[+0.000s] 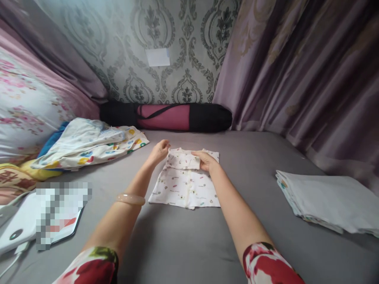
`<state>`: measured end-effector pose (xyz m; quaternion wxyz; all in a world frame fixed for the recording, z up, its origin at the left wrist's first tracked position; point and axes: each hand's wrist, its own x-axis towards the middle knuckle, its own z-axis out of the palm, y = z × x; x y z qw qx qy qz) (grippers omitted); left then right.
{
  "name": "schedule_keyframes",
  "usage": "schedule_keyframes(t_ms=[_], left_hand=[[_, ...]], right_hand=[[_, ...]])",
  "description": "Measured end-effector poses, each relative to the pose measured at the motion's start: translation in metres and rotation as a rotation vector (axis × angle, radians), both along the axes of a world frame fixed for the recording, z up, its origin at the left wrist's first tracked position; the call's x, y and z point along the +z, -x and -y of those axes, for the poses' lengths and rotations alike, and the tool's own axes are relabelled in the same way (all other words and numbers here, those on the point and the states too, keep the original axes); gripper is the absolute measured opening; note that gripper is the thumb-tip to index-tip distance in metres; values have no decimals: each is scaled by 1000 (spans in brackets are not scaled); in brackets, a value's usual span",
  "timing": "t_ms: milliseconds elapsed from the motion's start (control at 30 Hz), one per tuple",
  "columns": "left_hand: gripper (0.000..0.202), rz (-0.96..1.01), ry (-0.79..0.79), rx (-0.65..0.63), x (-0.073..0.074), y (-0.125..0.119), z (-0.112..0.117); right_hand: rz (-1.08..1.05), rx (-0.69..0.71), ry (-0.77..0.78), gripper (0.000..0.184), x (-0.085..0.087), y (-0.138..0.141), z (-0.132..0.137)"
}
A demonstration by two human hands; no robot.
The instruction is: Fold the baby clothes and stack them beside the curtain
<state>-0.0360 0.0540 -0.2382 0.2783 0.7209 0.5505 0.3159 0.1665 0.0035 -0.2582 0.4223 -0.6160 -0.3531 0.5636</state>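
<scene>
A small white baby shirt with tiny prints and a buttoned front lies on the grey bed sheet, its hem toward me. Part of it, apparently a sleeve, is folded across the chest between my hands. My left hand is closed at the shirt's upper left corner, fingertips curled in at the cloth's edge and partly hidden. At the right end of the folded part, my right hand grips the cloth, thumb on top and the other fingers mostly hidden beneath.
A folded white cloth stack lies at right. Crumpled printed clothes and a floral pillow are at left. Nearer me sit a phone and a white device with a cable. A black-and-maroon long bag lies along the wall.
</scene>
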Motion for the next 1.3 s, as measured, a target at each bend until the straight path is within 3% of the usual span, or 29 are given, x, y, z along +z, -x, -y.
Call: schedule_keyframes(t_ms=[167,267,400,533,733,867,967,1067,1300], left_hand=[[49,-243,28,-55,-35,-4,6],[52,-358,2,-121,-50,-11,10],[56,-513,-104,-214,-59,-11,17],[57,-598,-82,-243,-61,-1,17],[52,-384,-57,-178,-63,12,7],[44,-221,-161,-74,-50,31,14],[43,-256,-109,-175,-41,41,27],[41,-288,-75,-270,-40,44,39],[29,-446,-169,-247,-46,37,57]], right_hand=[[168,-138,-110,45,-4,-4,-5],[493,-146,-172,44,-6,-7,-1],[1015,-6,-165,44,-10,-1,14],[1256,48,-124,40,-11,4,27],[1192,96,-109,32,-10,-20,26],[1119,114,-150,34,-15,-32,21],[1131,97,-157,33,-18,-31,21],[1139,80,-153,34,-19,-27,23],[1117,74,-165,37,-17,-21,22]])
